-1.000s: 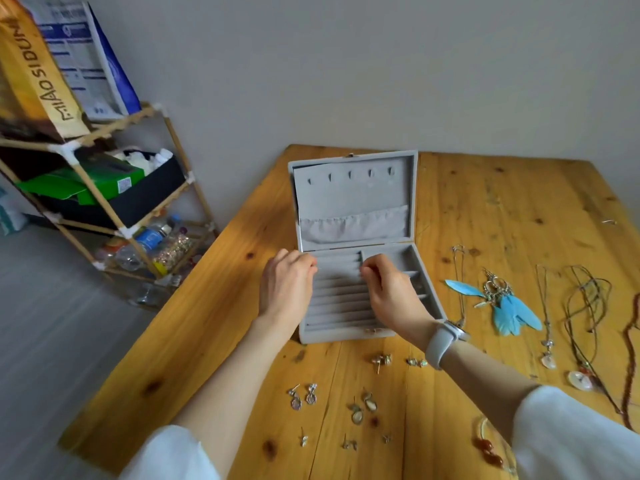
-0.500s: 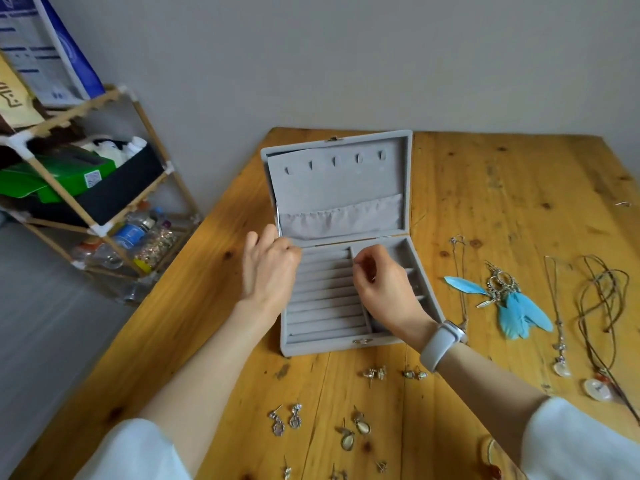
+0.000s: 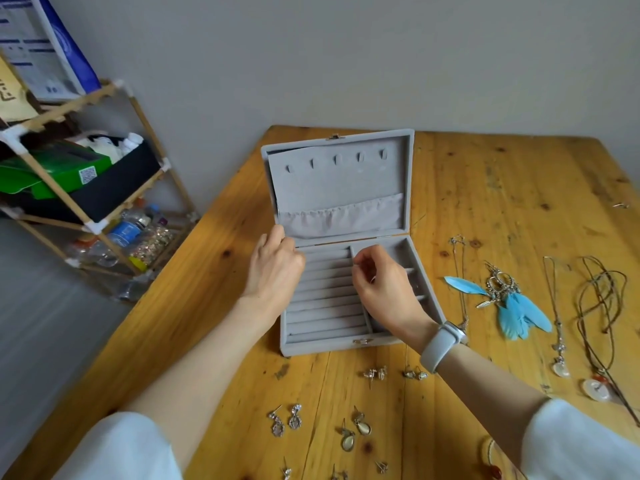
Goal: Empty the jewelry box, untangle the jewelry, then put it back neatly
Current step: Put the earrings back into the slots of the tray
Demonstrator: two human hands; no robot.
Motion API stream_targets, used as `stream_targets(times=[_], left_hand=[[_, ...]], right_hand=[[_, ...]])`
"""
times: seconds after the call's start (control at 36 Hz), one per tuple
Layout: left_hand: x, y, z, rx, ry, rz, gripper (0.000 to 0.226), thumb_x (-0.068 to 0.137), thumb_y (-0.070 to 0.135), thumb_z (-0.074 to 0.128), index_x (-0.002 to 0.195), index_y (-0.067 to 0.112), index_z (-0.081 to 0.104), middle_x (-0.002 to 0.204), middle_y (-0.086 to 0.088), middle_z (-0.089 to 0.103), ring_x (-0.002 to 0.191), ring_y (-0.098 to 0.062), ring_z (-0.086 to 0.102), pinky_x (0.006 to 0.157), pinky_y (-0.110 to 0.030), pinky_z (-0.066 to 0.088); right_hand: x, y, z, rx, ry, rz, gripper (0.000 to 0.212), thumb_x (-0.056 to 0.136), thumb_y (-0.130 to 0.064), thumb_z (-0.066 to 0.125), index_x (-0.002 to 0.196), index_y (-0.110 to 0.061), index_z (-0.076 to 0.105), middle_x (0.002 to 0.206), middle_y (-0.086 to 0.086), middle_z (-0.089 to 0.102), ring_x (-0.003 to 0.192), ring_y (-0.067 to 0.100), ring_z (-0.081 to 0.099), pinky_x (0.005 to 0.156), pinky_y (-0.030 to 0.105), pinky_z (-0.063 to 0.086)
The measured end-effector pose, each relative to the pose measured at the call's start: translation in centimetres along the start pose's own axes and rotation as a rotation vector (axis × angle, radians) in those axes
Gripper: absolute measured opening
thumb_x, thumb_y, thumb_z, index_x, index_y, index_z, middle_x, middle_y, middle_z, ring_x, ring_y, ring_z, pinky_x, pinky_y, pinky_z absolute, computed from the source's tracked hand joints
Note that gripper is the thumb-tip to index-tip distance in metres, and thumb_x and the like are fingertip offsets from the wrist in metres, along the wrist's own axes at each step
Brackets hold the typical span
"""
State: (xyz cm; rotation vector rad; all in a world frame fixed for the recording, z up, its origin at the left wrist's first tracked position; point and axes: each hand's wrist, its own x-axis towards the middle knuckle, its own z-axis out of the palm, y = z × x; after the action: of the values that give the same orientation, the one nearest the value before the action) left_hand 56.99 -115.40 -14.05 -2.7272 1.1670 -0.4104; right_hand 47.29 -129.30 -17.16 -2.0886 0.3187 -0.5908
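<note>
- Two hands are over the open grey jewelry box [image 3: 341, 188] in the head view, which is the only view I have; the box sits on the wooden table [image 3: 502, 188] with its lid standing up.
- My left hand [image 3: 275, 271] rests on the box's left rear corner, fingers curled over the rim by the hinge.
- My right hand [image 3: 384, 289] is above the divider between the ring rolls and the side compartments, thumb and fingers pinched together; I cannot tell what, if anything, is between them.
- A grey band [image 3: 440, 346] is on the right wrist.
- Near the front of the box, small earrings [image 3: 353, 433] lie scattered on the table.
- To the right of the box lie blue feather earrings [image 3: 516, 306], a thin chain necklace [image 3: 557, 327] and a brown cord necklace [image 3: 602, 306], spread apart.
- At far left a wooden shelf [image 3: 114, 91] holds boxes and bottles.
</note>
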Motion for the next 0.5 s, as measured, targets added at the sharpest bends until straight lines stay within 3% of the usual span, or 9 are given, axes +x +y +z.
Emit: stream_targets(times=[0.11,0.28,0.39,0.5], left_hand=[[0.0,0.2,-0.2,-0.002,0.063,-0.031,0.025,0.076,-0.009,0.05,0.087,0.003,0.069,0.087,-0.009,0.064,0.101,-0.029,0.047,0.078,-0.036,0.036],[-1.1,-0.1,1.1,-0.134,0.218,-0.079,0.018,0.061,-0.009,0.071,0.067,0.008,0.071,0.068,-0.003,0.068,0.071,-0.028,0.056,0.06,-0.034,0.043],[-1.7,-0.1,2.1,-0.318,0.334,-0.102,0.033,0.063,-0.011,0.07,0.091,0.005,0.073,0.078,-0.006,0.073,0.07,-0.028,0.058,0.062,-0.036,0.045],[-2.7,0.1,2.7,-0.536,0.44,-0.093,0.038,0.071,-0.012,0.061,0.105,0.003,0.068,0.106,-0.007,0.07,0.079,-0.027,0.06,0.073,-0.038,0.052]], right_hand=[[0.0,-0.1,0.0,-0.002,-0.004,0.005,0.009,0.088,-0.01,0.052,0.09,-0.019,0.05,0.078,-0.006,0.055,0.069,0.004,0.052,0.06,0.008,0.04],[0.0,-0.1,0.0,-0.021,-0.003,0.009,0.008,0.089,-0.012,0.053,0.096,-0.015,0.054,0.079,-0.008,0.056,0.069,0.003,0.053,0.061,0.007,0.041],[0.5,-0.2,0.2,-0.038,0.007,0.013,0.01,0.088,-0.013,0.055,0.098,-0.013,0.056,0.079,-0.009,0.056,0.07,0.001,0.053,0.061,0.004,0.038],[1.8,-1.0,1.4,-0.071,0.021,-0.028,0.009,0.086,-0.012,0.058,0.095,-0.009,0.06,0.081,-0.002,0.06,0.074,0.013,0.055,0.065,0.013,0.036]])
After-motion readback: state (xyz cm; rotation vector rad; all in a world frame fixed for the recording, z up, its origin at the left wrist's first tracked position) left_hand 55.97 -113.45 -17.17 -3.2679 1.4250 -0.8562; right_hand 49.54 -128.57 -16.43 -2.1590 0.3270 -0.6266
